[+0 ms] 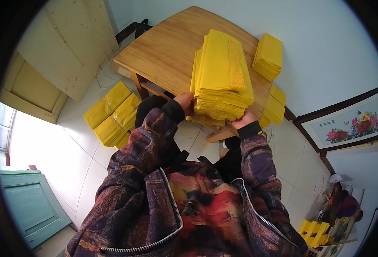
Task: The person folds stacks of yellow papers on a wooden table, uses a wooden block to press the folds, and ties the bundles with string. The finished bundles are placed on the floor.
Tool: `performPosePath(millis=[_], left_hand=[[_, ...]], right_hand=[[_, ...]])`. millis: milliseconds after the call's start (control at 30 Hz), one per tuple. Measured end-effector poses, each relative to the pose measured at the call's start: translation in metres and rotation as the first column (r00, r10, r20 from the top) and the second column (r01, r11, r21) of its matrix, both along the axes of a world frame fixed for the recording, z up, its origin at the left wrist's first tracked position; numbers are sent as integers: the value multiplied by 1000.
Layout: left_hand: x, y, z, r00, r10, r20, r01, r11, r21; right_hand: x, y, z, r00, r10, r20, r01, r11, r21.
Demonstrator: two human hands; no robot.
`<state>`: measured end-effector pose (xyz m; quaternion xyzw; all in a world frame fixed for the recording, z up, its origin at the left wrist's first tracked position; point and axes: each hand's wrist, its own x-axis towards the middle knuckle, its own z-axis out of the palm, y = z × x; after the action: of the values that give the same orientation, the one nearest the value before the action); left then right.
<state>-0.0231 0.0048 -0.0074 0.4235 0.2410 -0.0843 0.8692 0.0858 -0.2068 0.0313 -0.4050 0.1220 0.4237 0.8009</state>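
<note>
A thick stack of folded yellow paper (pixel 220 64) with a faint red print on its top sheet lies at the near edge of the wooden table (pixel 167 51). My left hand (pixel 184 102) holds the stack's near left corner, its fingers partly hidden by the paper. At the near right corner my right hand (pixel 244 120) grips the stack from the side and below, with most of its fingers out of sight. Layered edges of the sheets face me, slightly uneven, and a few lower sheets stick out toward me.
Another yellow paper stack (pixel 268 55) sits at the table's right edge, with more yellow bundles (pixel 274 105) below it. Tied yellow bundles (pixel 114 113) stand on the floor to the left. A framed flower picture (pixel 347 122) leans by the right wall; a green door (pixel 32 205) is lower left.
</note>
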Motion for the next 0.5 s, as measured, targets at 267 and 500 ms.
performPosePath(millis=[267, 500], left_hand=[[6, 6, -8, 999, -14, -43, 17, 998, 63], [-9, 5, 2, 994, -61, 92, 26, 940, 341]], right_hand=[[-6, 3, -6, 998, 56, -14, -55, 997, 53], [-4, 2, -26, 1000, 16, 5, -17, 999, 28]])
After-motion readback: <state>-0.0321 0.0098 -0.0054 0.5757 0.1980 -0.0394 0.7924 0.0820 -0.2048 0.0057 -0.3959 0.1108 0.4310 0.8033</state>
